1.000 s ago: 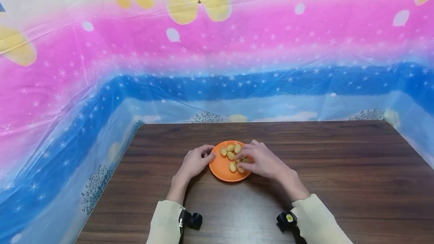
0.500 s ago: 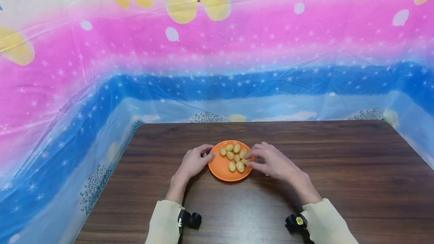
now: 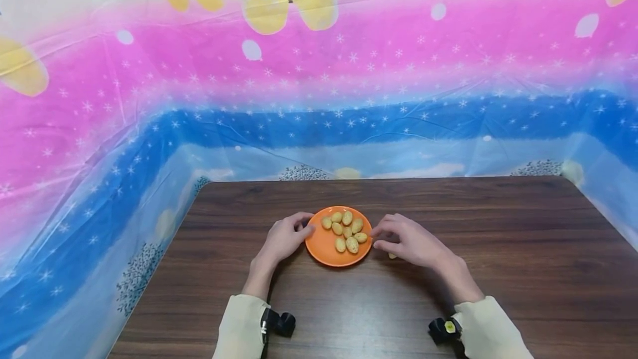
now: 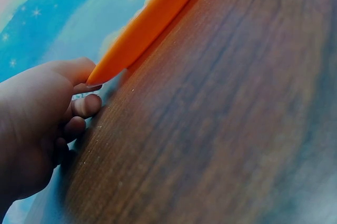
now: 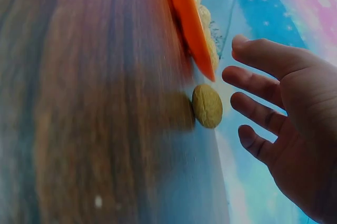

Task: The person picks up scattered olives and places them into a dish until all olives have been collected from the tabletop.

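In the head view, an orange plate point(image 3: 324, 251) bears several tan, wrinkled oval nuts point(image 3: 352, 245) that look like unshelled walnuts, mostly toward its back and right. My left hand point(image 3: 284, 239) holds the plate's left rim, its thumb overlapping the edge. The left wrist view has that hand point(image 4: 37, 113) right at the orange rim, other fingers curled below. Just off the plate's right edge is my right hand point(image 3: 411, 241), fingers loosely bent, nothing between them. Under it, one more nut point(image 5: 207, 106) lies on the table beside the plate, mostly hidden by the hand in the head view.
The dark wood-grain table point(image 3: 498, 270) extends around the plate. Behind it hangs a pink and blue patterned cloth point(image 3: 319, 87). Each wrist carries a black camera, with the left camera point(image 3: 285, 324) and right camera point(image 3: 441, 330) near the table's front.
My right hand has drawn back to the right, from over the nuts to beyond the plate's rim, uncovering those at the plate's right side. My left hand has stayed at the left rim.
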`<state>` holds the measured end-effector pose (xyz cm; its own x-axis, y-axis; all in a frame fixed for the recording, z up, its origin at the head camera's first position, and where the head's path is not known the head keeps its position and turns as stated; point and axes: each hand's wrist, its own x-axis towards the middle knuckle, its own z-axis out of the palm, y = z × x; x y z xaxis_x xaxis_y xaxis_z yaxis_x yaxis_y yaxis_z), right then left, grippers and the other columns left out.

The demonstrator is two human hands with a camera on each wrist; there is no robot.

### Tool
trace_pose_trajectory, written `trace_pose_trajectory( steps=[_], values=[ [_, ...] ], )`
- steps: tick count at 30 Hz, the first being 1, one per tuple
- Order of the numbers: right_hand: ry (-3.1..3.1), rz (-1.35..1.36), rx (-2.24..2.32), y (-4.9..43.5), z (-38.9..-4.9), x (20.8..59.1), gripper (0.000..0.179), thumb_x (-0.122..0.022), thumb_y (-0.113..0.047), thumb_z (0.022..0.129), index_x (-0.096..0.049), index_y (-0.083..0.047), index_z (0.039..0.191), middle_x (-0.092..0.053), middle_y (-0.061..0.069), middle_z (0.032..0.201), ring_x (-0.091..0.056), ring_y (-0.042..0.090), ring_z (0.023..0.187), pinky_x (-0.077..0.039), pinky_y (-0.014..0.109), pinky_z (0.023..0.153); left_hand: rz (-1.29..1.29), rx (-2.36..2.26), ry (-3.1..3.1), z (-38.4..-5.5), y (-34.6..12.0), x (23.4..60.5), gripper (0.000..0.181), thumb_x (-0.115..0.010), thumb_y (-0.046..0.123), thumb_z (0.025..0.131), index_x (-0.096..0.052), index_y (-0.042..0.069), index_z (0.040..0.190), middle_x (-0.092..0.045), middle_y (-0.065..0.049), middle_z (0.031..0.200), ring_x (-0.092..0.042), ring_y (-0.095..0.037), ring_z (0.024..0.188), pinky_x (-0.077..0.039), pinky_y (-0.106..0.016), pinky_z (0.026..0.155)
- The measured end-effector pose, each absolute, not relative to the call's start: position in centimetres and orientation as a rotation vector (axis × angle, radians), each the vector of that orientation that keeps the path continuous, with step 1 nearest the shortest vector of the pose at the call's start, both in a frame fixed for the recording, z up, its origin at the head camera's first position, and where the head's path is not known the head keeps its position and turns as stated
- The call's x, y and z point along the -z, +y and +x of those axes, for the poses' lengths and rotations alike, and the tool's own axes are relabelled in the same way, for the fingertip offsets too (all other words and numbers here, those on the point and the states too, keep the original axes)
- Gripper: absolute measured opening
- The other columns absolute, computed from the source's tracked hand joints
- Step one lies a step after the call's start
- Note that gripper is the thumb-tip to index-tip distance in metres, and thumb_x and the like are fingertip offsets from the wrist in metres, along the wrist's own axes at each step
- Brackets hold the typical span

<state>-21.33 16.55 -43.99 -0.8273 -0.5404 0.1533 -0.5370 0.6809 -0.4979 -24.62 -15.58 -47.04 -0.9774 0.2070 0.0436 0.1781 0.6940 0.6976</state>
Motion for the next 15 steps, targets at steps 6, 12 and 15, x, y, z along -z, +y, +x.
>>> trace_pose_trajectory(
  steps=[6,12,15],
  values=[
    [2.840,-0.938,0.850,17.4,-21.4,44.3,0.021,-0.067,-0.034,0.096,-0.071,-0.030,0.115,-0.062,-0.017,0.110,-0.056,0.008,0.103,-0.048,0.036,0.089,0.330,-1.162,2.861,-24.6,-15.5,47.0,0.035,-0.060,0.040,0.098,-0.064,0.026,0.130,-0.054,0.001,0.071,-0.045,-0.015,0.058,-0.033,-0.027,0.058],
    [2.803,-0.930,0.859,17.9,-21.4,44.5,0.023,-0.069,-0.033,0.094,-0.071,-0.028,0.117,-0.063,-0.013,0.109,-0.056,0.009,0.101,-0.048,0.034,0.086,0.327,-1.163,2.857,-24.6,-15.5,46.9,0.036,-0.060,0.042,0.098,-0.064,0.027,0.130,-0.053,0.001,0.070,-0.044,-0.015,0.058,-0.033,-0.028,0.057],
    [2.792,-0.925,0.866,18.1,-21.5,44.6,0.024,-0.070,-0.033,0.093,-0.071,-0.028,0.116,-0.064,-0.013,0.109,-0.056,0.009,0.102,-0.048,0.034,0.087,0.324,-1.161,2.856,-24.6,-15.5,47.0,0.036,-0.060,0.042,0.098,-0.064,0.027,0.130,-0.053,0.001,0.070,-0.044,-0.015,0.057,-0.032,-0.028,0.057]
  ],
)
